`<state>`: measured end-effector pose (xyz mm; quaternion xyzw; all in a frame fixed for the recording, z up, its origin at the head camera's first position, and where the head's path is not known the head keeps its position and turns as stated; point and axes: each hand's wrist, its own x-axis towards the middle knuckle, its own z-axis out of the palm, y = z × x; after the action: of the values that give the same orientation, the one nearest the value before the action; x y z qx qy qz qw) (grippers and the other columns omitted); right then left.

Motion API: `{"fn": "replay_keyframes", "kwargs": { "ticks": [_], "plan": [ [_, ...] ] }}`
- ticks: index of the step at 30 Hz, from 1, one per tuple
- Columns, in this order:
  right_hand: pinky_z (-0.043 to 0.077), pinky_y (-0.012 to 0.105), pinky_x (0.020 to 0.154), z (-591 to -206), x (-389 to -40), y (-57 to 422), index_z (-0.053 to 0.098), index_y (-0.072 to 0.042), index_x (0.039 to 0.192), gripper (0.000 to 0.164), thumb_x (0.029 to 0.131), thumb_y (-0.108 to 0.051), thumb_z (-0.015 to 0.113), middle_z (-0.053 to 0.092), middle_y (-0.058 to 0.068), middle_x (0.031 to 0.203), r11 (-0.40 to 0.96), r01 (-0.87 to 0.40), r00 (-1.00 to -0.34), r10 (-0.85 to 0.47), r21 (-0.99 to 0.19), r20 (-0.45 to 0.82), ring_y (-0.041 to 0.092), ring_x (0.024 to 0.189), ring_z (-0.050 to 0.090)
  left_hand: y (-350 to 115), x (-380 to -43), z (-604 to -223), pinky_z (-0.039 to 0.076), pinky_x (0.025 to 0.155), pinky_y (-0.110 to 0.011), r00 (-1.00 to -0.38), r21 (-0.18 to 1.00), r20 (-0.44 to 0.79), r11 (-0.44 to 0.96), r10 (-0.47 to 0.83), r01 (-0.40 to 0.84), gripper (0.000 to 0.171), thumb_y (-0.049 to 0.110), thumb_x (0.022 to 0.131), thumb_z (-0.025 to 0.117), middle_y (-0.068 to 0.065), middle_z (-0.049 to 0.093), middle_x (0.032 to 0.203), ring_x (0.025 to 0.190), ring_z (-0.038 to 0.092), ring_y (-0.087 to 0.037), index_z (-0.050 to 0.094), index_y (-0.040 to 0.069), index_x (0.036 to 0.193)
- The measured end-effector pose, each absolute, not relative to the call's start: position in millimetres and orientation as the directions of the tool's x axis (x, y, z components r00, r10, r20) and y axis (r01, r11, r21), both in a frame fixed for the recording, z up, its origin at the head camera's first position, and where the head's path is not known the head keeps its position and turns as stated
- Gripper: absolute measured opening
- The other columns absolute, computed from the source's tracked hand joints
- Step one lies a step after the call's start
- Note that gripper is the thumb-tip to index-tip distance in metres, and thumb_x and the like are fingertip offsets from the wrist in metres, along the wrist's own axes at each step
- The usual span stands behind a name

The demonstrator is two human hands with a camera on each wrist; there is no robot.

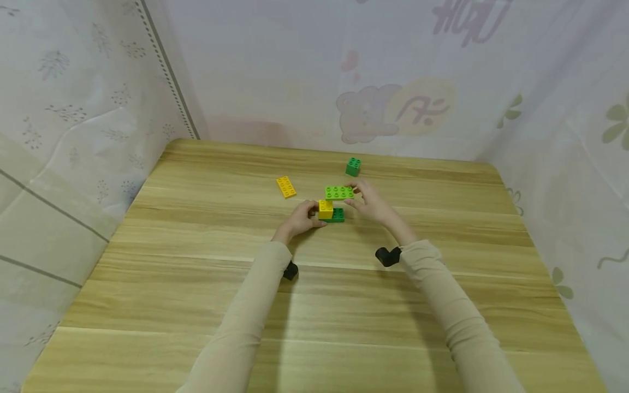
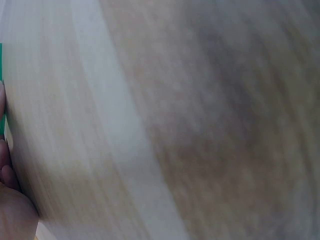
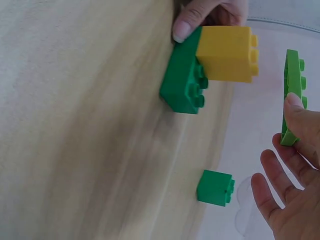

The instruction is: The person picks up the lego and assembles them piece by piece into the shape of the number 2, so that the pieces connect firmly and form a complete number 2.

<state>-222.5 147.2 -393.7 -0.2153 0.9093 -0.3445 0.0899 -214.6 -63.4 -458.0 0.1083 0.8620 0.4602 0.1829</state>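
Observation:
My left hand [image 1: 298,218] grips the left end of a dark green brick [image 1: 338,215] on the table, its thumb [image 3: 184,30] along the side. A yellow brick [image 3: 225,52] is stacked on that end of the green brick, leaving studs bare at the other end. Pinched by one end, a thin light green plate [image 1: 339,192] is in my right hand [image 1: 368,203], held level above the stack and apart from the green brick; in the right wrist view [image 3: 295,215] the other fingers are spread. The left wrist view catches only a sliver of left hand [image 2: 15,205].
A flat yellow plate [image 1: 286,186] lies on the wooden table [image 1: 221,273], left of and behind the stack. Farther back stands a small green brick [image 1: 352,167]. Patterned cloth [image 1: 275,71] hangs behind the table and at both sides.

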Motion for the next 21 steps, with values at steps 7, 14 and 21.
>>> {"fn": "replay_keyframes", "kwargs": {
  "ticks": [7, 14, 21],
  "plan": [
    [0.039, 0.049, 0.097, -402.0, -220.6, 145.5, 0.041, 0.0, 0.129, 0.042, 0.091, -0.013, 0.055, 0.041, 0.02, 0.131, 0.676, -0.326, -0.89, -0.455, -0.661, -0.026, 0.035, 0.116, 0.044, -64.0, -219.2, -462.8, 0.038, 0.095, -0.037, -0.906, 0.85, -0.216, 0.527, 0.364, 0.009, 0.041, 0.015, 0.081, 0.069, -0.013, 0.049, 0.111, 0.102, 0.043, -0.023, 0.053, 0.003, 0.118],
    [0.039, 0.048, 0.098, -406.1, -219.4, 143.6, 0.041, 0.0, 0.13, 0.042, 0.092, -0.013, 0.054, 0.042, 0.019, 0.129, 0.672, -0.31, -0.888, -0.458, -0.672, -0.048, 0.036, 0.117, 0.044, -67.5, -226.9, -474.6, 0.04, 0.091, -0.034, -0.907, 0.866, -0.172, 0.497, 0.385, 0.047, 0.042, 0.022, 0.077, 0.073, -0.009, 0.051, 0.105, 0.098, 0.045, -0.021, 0.056, 0.007, 0.112],
    [0.039, 0.047, 0.099, -411.1, -216.7, 141.2, 0.044, -0.003, 0.128, 0.04, 0.091, -0.013, 0.056, 0.043, 0.018, 0.127, 0.678, -0.29, -0.888, -0.454, -0.675, -0.074, 0.035, 0.117, 0.044, -64.4, -216.0, -459.2, 0.038, 0.095, -0.035, -0.909, 0.844, -0.211, 0.536, 0.359, 0.016, 0.042, 0.011, 0.082, 0.067, -0.013, 0.049, 0.111, 0.102, 0.043, -0.023, 0.052, 0.001, 0.12]
  ]
}}
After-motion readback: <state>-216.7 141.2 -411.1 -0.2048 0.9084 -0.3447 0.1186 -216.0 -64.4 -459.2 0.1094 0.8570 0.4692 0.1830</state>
